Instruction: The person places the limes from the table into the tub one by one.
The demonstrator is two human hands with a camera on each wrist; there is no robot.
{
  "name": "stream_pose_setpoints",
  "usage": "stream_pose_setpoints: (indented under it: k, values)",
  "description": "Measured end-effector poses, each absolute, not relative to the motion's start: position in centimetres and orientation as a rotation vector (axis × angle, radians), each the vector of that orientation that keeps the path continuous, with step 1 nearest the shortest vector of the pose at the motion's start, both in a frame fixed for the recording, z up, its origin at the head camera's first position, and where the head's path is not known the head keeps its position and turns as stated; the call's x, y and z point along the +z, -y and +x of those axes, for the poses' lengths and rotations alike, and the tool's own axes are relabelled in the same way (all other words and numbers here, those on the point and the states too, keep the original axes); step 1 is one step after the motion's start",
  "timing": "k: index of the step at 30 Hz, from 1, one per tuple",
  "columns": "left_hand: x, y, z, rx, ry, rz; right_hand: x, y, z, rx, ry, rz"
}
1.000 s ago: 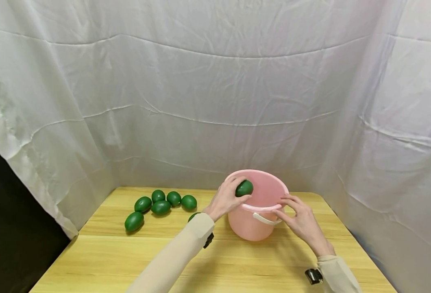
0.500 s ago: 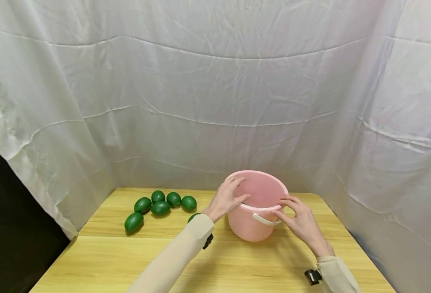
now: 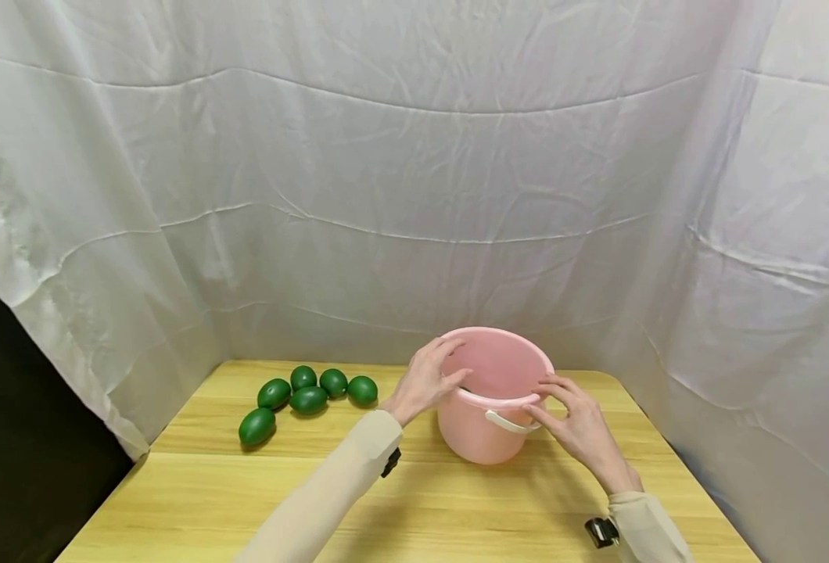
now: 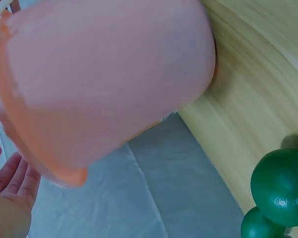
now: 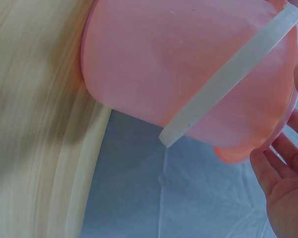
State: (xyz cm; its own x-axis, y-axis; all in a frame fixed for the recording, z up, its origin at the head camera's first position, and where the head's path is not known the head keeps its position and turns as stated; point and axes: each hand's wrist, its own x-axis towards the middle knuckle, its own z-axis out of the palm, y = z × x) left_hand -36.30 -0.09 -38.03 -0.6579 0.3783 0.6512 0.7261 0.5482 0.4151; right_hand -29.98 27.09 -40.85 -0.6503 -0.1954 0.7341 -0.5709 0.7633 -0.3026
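A pink bucket with a white handle stands upright on the wooden table. Over its left rim reaches my left hand, fingers and thumb spread, holding nothing. My right hand grips the right rim, thumb and fingers on either side of it; the right wrist view shows its fingers at the rim. A small dark spot shows inside the bucket by my left thumb; most of the interior is hidden. Several smooth green oval fruits, avocado-like, lie to the left, one nearest the front.
A pale curtain hangs behind and along both sides of the wooden table. In the left wrist view, two green fruits are at the lower right. A dark area lies beyond the table's left side.
My left hand held a green fruit at the bucket's mouth, let it go inside, then drew back slightly to the left. The right hand stayed at the rim. A fruit near my left wrist became hidden.
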Motion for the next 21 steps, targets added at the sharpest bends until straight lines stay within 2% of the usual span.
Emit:
stream_pose_setpoints:
  k: [21]
  values:
    - [-38.5,3.8,-36.1,-0.948,2.253,-0.826,-40.8,-27.0,-29.9,0.68,2.241,0.579]
